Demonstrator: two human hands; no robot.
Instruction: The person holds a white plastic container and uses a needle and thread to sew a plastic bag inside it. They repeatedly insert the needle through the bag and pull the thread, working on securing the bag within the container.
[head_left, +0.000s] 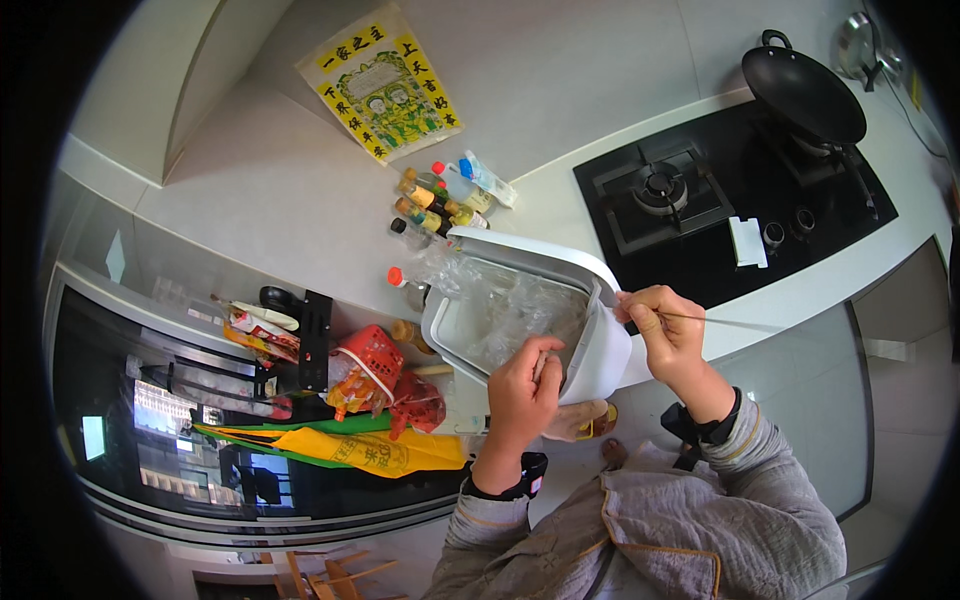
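Note:
A white plastic bin (604, 364) with its lid (536, 244) raised stands tilted in view at the counter's edge. Crumpled clear plastic bags (517, 311) lie inside it. My left hand (529, 382) is over the bin's near rim, its fingers curled around something small that I cannot make out. Beside the bin's right corner, my right hand (664, 326) pinches a thin stick or strand (739, 323) that points to the right; its fingertips are close to the lid's corner.
Behind the bin stand several sauce bottles (424, 199). A gas hob (660, 187) with a black wok (804, 94) lies to the right, a small white item (748, 242) on its glass. At left are a red plastic basket (371, 360) and a yellow bag (375, 450).

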